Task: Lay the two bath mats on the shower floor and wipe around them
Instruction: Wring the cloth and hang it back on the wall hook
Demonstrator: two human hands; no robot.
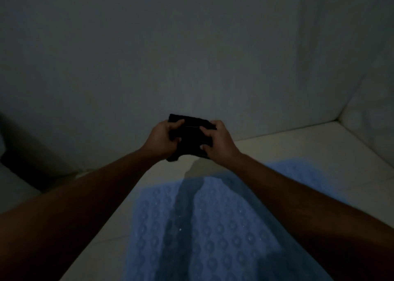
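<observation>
1. Blue bath mat (pixel 223 227), patterned with rows of round raised dots. It lay flat on the pale shower floor (pixel 277 144), covered the near middle and ran out of view at the near edge. A dark band crossed it lengthwise; whether this was a shadow or a gap between two mats could not be told.
2. Two bare forearms reached over the mat toward the far edge of the floor.
3. Left hand (pixel 162 138), fingers (pixel 178 122) curled round the left side of a dark folded cloth (pixel 190 131).
4. Right hand (pixel 217 141), fingers gripping the right side of the same cloth, fingertips pressed on its upper face.
5. The cloth, black or nearly so and folded in layers, was held up above the bare strip of floor beyond the mat's far edge.
6. Pale wall (pixel 191 46) met the floor along the far edge, with a second wall joining at the far right corner.
7. A dark shape (pixel 19 152) at the left edge of the floor was too dim to identify.
</observation>
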